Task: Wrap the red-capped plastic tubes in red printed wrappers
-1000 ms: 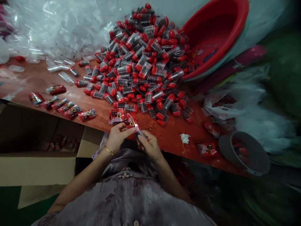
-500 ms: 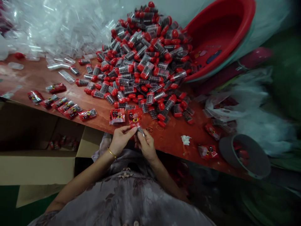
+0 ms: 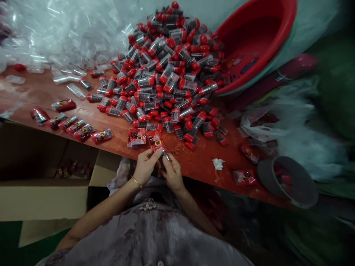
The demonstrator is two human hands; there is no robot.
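At the table's front edge, my left hand [image 3: 145,166] pinches a small red printed packet [image 3: 155,139]. Close beside it, my right hand [image 3: 172,171] grips a small clear tube [image 3: 165,155] at the packet's lower end; how far the tube sits inside is too small to tell. A second red packet [image 3: 137,137] lies flat just left of the held one. Behind both hands rises a large pile of clear tubes with red caps and dark contents [image 3: 166,81]. Several filled red packets [image 3: 74,127] lie in a row on the left.
An open cardboard box [image 3: 44,199] stands below the table [image 3: 122,142] at left. Clear empty tubes [image 3: 69,33] are heaped behind. A red basin [image 3: 266,33] leans at back right. On the right are a grey bowl [image 3: 266,177], plastic bags [image 3: 299,129] and white scrap [image 3: 218,164].
The held packet has tilted, its top leaning further left, and my left hand has shifted slightly right. The whole view has moved a little.
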